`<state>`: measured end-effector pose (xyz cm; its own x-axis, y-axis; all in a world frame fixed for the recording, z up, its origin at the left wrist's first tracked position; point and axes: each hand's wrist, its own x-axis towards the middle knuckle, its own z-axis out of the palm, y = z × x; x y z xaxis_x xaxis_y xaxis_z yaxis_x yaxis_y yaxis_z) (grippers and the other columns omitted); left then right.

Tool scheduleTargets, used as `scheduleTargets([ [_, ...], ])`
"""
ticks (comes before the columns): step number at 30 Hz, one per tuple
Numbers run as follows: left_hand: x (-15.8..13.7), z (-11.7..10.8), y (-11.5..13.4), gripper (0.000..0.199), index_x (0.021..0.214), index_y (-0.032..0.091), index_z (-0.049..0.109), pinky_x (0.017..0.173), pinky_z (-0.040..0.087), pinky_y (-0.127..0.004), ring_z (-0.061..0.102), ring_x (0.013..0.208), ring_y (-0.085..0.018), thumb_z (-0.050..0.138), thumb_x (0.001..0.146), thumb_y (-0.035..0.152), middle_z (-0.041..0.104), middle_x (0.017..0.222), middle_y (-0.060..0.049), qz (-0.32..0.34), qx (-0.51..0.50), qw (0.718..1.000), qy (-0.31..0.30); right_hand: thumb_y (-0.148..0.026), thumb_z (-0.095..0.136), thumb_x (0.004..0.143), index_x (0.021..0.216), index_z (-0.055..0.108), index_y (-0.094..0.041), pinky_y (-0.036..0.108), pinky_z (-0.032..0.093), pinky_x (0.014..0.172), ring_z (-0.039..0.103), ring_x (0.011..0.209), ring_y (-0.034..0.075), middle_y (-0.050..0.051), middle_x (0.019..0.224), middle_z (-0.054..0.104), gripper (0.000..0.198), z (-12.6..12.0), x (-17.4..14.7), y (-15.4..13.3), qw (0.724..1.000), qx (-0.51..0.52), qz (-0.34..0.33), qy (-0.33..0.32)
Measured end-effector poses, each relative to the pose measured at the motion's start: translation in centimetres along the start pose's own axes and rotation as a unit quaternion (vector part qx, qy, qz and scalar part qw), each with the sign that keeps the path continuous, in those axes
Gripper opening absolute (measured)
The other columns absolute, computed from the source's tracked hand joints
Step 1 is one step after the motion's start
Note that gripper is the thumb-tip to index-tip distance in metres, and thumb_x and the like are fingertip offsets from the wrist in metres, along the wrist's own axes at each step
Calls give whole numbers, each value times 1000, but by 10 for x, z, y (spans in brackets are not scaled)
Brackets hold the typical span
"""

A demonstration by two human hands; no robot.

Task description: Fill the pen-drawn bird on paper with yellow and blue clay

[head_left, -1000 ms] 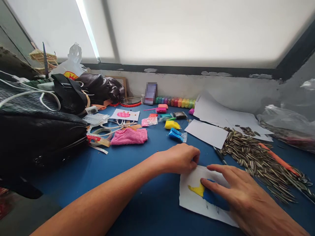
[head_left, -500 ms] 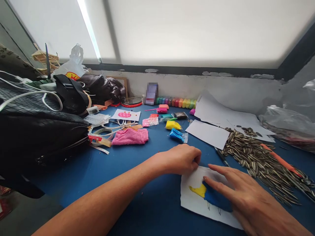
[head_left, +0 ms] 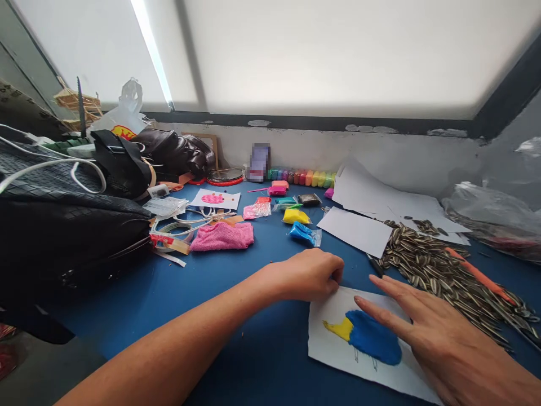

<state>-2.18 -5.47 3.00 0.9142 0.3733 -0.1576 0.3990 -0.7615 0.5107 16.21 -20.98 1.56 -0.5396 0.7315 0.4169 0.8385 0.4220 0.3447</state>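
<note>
On the blue tabletop lies a white sheet of paper (head_left: 327, 358) with a clay picture on it. A yellow clay patch (head_left: 341, 329) tapers to a point on the left and joins a larger blue clay patch (head_left: 374, 340). Thin pencil lines like legs show below the blue. My left hand (head_left: 315, 274) is closed at the sheet's upper left corner, its fingertips mostly hidden. Over the sheet's right side, my right hand (head_left: 439, 332) is open with fingers spread, holding nothing. Its fingertips are beside the blue clay; whether they touch the paper I cannot tell.
Sunflower seeds (head_left: 439, 270) are heaped on the right beside an orange-handled tool (head_left: 479, 274). Behind are a blank card (head_left: 355, 231), bagged blue clay (head_left: 303, 232) and yellow clay (head_left: 295, 216). A pink cloth (head_left: 222, 235) and a black bag (head_left: 76, 237) lie left.
My right hand has moved right, off the blue clay, so that more of the patch shows. My left hand stays at the paper's corner.
</note>
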Motion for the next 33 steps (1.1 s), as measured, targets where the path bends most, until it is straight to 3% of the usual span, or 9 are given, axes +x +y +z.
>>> scheduleTargets([
  [5,1,2,-2,16,93,18,63,64,40,-24,59,80,-15,51,82,18,68,91,-3,13,-3,1000,10,-7,40,79,112,71,-19,37,63,59,71,96,31,21,112,70,47,-10,12,2,1000,4,-29,-2],
  [9,1,3,-3,16,93,17,63,64,40,-24,58,81,-15,51,82,18,68,93,-3,17,-3,1000,10,-13,42,87,106,73,-19,39,62,68,69,103,30,21,116,68,37,-11,9,-3,999,41,-12,-8],
  [14,1,3,-1,16,92,17,62,64,40,-23,58,80,-14,51,81,16,68,93,-3,11,-6,1000,8,-31,52,91,113,71,-25,44,59,80,60,116,30,16,130,60,30,-5,1,-9,997,79,11,-16],
  [21,0,2,-2,15,92,17,63,64,40,-23,58,81,-14,52,82,16,68,93,-3,10,-8,1000,11,-37,51,92,117,71,-28,50,59,79,60,117,34,17,131,60,33,-3,-8,-8,998,57,-12,-36],
  [28,1,1,-1,15,92,17,62,64,39,-23,58,81,-14,51,82,16,67,93,-3,8,-7,1000,5,-38,49,93,127,65,-31,50,59,81,58,119,33,13,140,54,38,5,-14,-9,995,70,48,-47],
  [33,1,3,-2,15,92,18,62,62,38,-23,57,78,-14,51,81,18,67,91,-2,8,-11,1000,11,-40,49,93,119,70,-32,48,59,79,61,116,33,13,135,59,34,3,-10,-10,993,87,50,-54],
])
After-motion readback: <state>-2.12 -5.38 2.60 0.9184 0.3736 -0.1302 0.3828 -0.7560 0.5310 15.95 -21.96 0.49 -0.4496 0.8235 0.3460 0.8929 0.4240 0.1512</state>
